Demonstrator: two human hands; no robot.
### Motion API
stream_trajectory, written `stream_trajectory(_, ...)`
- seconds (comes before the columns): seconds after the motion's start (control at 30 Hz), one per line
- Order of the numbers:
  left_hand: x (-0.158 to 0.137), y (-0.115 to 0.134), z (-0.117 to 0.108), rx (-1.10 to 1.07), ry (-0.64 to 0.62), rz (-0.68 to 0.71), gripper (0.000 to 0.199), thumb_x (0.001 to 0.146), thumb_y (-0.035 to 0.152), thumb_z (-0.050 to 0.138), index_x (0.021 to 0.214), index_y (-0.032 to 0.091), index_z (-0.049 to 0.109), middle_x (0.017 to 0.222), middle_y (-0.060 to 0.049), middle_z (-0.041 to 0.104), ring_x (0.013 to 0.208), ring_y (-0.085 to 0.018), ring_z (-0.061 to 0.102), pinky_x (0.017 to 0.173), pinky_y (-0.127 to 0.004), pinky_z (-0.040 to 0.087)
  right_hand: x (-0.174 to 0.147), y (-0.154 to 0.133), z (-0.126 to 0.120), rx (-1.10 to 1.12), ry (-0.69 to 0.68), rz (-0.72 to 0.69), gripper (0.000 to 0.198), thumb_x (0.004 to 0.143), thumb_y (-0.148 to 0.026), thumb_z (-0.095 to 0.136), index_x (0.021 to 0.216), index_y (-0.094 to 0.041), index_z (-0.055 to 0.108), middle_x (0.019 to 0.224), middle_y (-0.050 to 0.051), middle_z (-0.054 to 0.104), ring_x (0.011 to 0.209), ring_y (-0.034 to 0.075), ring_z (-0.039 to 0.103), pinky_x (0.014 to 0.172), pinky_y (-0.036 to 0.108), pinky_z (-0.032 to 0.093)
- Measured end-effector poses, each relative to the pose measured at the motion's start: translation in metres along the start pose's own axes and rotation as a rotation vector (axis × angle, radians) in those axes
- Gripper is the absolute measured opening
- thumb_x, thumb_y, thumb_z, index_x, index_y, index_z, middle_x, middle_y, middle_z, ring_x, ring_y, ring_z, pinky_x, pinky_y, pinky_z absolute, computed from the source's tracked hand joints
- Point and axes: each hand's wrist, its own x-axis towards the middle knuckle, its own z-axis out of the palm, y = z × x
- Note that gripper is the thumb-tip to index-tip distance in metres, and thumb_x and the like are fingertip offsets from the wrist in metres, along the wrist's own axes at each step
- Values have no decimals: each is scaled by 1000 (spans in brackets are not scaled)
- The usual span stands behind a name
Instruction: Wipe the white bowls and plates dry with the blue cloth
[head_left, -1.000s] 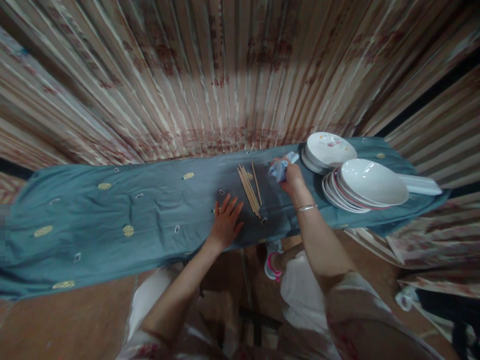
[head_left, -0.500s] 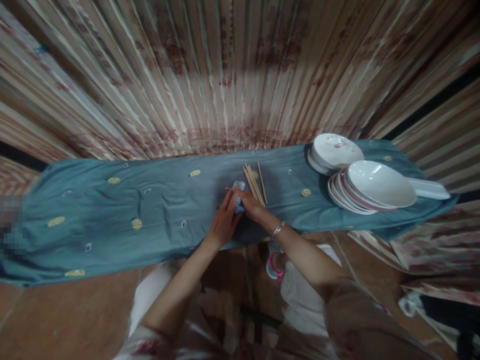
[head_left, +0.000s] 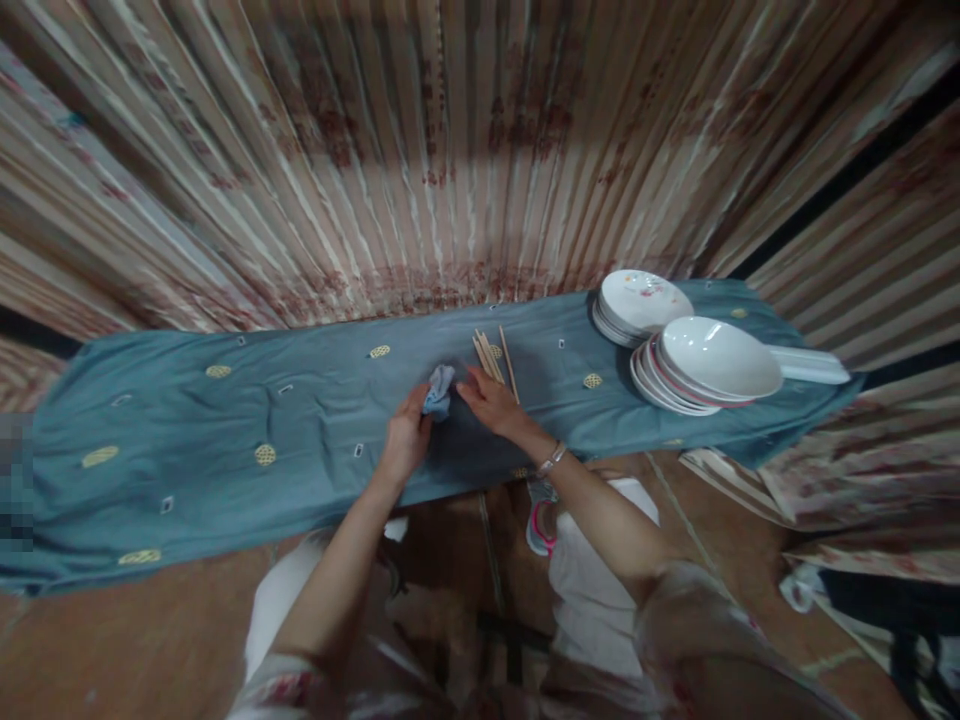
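Observation:
A crumpled light blue cloth is gripped in my left hand, raised over the middle of the table. My right hand, with a bracelet at the wrist, is apart from the cloth on its right side; its fingers reach out to the left and appear to hold nothing. Several wooden chopsticks lie just beyond my right hand, which hides their near ends. A single chopstick rests a little to the right of that bunch.
The narrow table has a blue-green cloth cover. At its right stand a stack of flowered bowls, another stack with a large white bowl on top, and a long white item. Pleated curtains hang behind.
My hands, together around the cloth before, have separated. The left one has moved left with the cloth, and the right one has let go of it. The view has shifted slightly.

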Motion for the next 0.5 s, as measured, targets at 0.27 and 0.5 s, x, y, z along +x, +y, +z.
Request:
stream_trajectory(0.27,-5,0,16,-49,24,-37,85,76,21,66,151,15,26,154,-19,39,141,-31,39,116,-52,32,-76,-13,-108,-40,131,-221,32,94,-29,47,122,-21,61,113,9,72,98,21,69,89,36,53)
stream_trajectory(0.5,-2,-1,24,-45,46,-34,94,74,32,72,152,15,22,155,-20,34,145,-32,31,119,-53,25,-173,119,-203,56,640,170,29,90,-37,48,104,-21,67,93,8,75,76,20,70,71,33,56)
